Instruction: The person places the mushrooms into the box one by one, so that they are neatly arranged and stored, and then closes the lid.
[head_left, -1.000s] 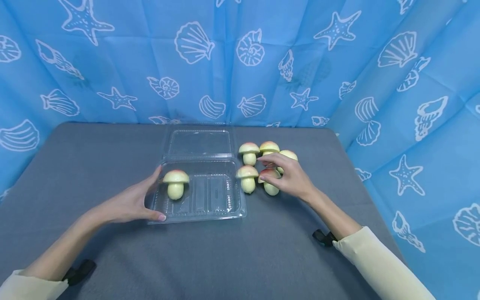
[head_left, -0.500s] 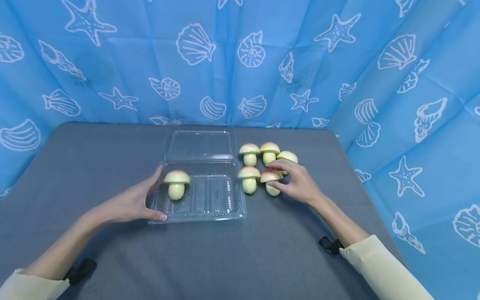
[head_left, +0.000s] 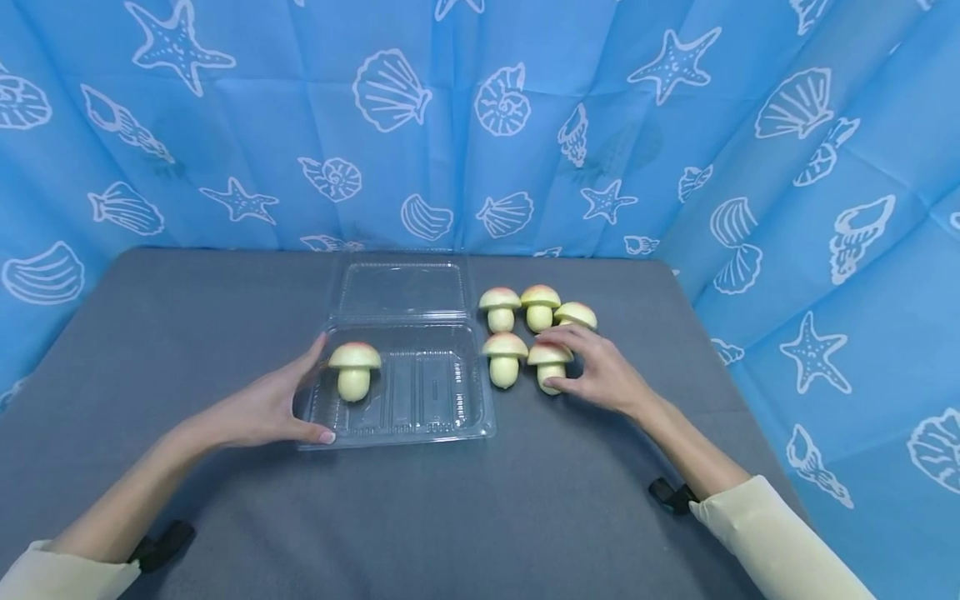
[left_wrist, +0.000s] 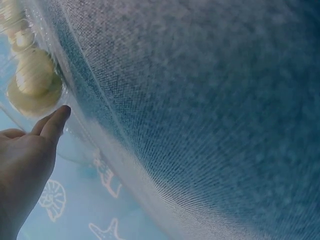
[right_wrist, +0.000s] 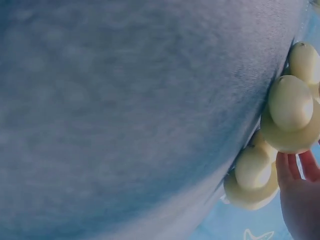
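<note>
My left hand (head_left: 262,408) holds the left end of a clear plastic clamshell container (head_left: 420,429), thumb at the front rim and fingers toward the back-left corner. One pale yellow toy mushroom (head_left: 354,371) with a reddish cap top lies in the container's left part. My right hand (head_left: 596,371) grips another toy mushroom (head_left: 550,357) at the front right of a group, with the thumb by its stem and the fingers at its cap. In the right wrist view, the fingertips (right_wrist: 295,162) meet the underside of that mushroom's cap (right_wrist: 285,137); the thumb is out of view.
Close right of the container stand more toy mushrooms: one at the front left (head_left: 505,360), two behind, and one partly covered mushroom (head_left: 575,313) behind my right hand. The container's lid (head_left: 403,287) lies open toward the back. A blue seashell curtain (head_left: 450,125) backs the grey table (head_left: 420,517).
My right hand has moved slightly right and toward me, its thumb now lower on the stem. The front-right mushroom has shifted right and sits straighter; the front-left one moved slightly right. The left hand stays.
</note>
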